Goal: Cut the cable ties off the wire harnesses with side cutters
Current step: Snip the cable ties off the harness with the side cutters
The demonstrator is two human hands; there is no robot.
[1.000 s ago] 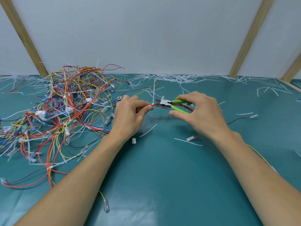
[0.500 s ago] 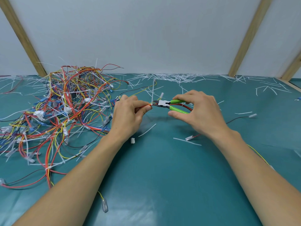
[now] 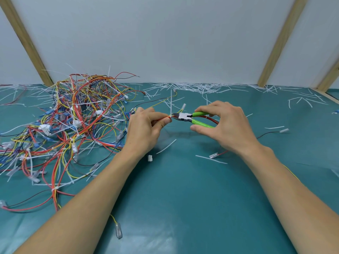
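Your left hand (image 3: 145, 128) pinches a thin bundle of red and yellow wires (image 3: 161, 118) between thumb and curled fingers, holding it just above the teal mat (image 3: 183, 189). A white cable tie (image 3: 171, 105) wraps that bundle right at your fingertips, its tail standing nearly upright. Your right hand (image 3: 225, 125) grips the green-handled side cutters (image 3: 190, 118), thumb under the lower handle and fingers curled over the upper one. The cutter's nose points left and meets the tie at the bundle; you cannot tell from here whether the blades have closed on it. The red wire runs on behind the handles, under your right hand. The big tangle of wire harnesses (image 3: 73, 125) lies on the mat left of your left hand, many white ties among its wires. Cut tie pieces (image 3: 201, 88) litter the mat's far edge, along the white wall (image 3: 165, 33).
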